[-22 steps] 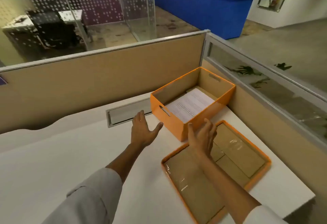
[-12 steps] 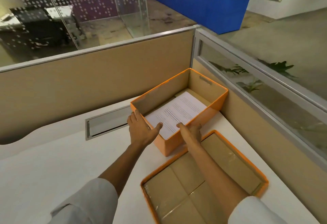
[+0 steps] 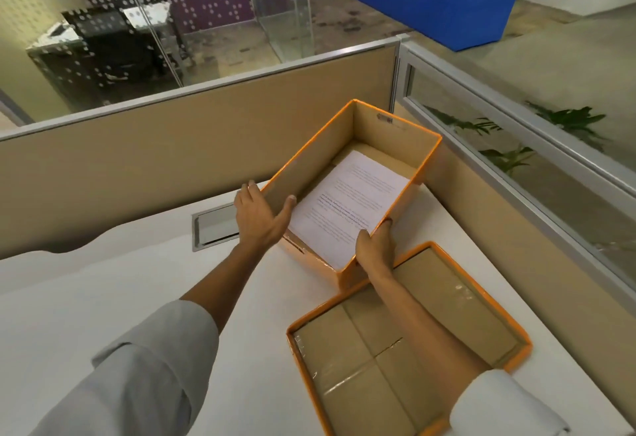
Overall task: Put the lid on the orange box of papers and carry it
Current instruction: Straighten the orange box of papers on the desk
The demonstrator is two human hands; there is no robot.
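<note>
White surface in a cubicle corner, tan partitions on two sides, glass and a plant behind them. Both hands are on the orange box. The left hand has its grip spread across the near-left wall, thumb hooked over the rim into the box, fingers on the outside. The right hand grips the near-right wall close to the front corner, thumb on the rim, fingers tucked down the outside where I can't really see them. Inside, a stack of printed papers lies flat on the bottom, filling most of the near end.

The lid is still off, lying upside down on the surface just in front of the box, with the right forearm crossing over it.

My guess at what could go sideways: both hands hold the near end only, so if the box gets tugged or lifted like this, the far end could dip and the papers slide. The right sleeve could also drag the lid toward the surface edge.
</note>
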